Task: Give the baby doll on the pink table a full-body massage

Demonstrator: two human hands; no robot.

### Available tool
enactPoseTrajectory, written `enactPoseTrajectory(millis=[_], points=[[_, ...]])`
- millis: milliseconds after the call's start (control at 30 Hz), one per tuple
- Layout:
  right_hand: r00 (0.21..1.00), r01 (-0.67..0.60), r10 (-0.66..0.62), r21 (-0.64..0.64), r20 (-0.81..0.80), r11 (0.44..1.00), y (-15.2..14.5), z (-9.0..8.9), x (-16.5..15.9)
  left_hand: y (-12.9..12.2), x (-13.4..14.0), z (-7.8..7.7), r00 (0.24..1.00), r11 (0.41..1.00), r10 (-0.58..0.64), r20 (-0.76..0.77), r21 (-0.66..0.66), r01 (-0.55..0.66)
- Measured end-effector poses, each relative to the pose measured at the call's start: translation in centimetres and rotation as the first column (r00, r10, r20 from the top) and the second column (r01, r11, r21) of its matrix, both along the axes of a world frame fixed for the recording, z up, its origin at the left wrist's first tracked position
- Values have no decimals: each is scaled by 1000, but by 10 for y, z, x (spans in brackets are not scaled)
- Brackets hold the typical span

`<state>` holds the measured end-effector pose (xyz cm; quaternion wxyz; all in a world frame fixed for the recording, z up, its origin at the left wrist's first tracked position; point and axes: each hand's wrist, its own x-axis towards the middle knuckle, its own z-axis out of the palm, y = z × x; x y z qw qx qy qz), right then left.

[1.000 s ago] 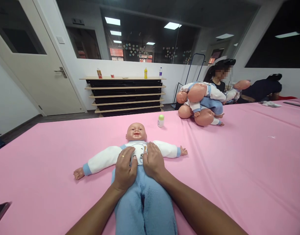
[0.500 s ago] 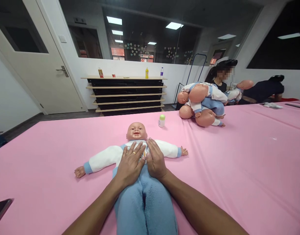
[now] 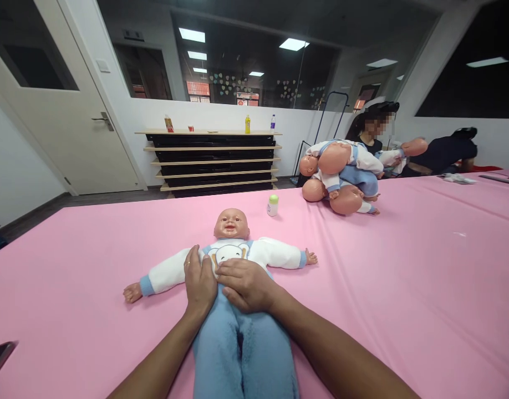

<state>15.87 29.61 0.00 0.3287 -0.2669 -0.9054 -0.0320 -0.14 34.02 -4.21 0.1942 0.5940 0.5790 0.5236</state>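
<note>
A baby doll (image 3: 232, 249) lies on its back on the pink table cover (image 3: 92, 238), head away from me and arms spread. It wears a white top with blue cuffs and a bear print, and blue trousers. My left hand (image 3: 199, 280) rests along the left side of the doll's belly, fingers stretched toward its chest. Across the belly lies my right hand (image 3: 248, 284), flat, its fingers pointing left and its fingertips close to my left hand. Part of the bear print is covered by my right hand. Neither hand grips anything.
Beyond the doll stands a small white bottle with a green cap (image 3: 273, 205). Several dolls (image 3: 341, 174) are piled at the back right, near a person (image 3: 368, 133) in black. A phone (image 3: 0, 357) lies at the left edge. Shelves (image 3: 213, 148) stand behind the table.
My right hand has turned and slid left, from the chest's right side to across the belly. My left hand has shifted left to the doll's side, uncovering the bear print.
</note>
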Motion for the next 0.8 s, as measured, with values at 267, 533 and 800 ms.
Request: enactPoseTrajectory(millis=[267,533,800], points=[[981,194,-194,-199,20,961,6,1,3,-19,4,15,956,914,-231,-180,296,277],[928,326,-360,-257,-96,910,18,-12,10,-29,8,23,859,776,-347,-376,400,488],[953,187,-234,-233,-191,954,31,-17,20,-28,13,22,819,767,-360,-446,358,533]])
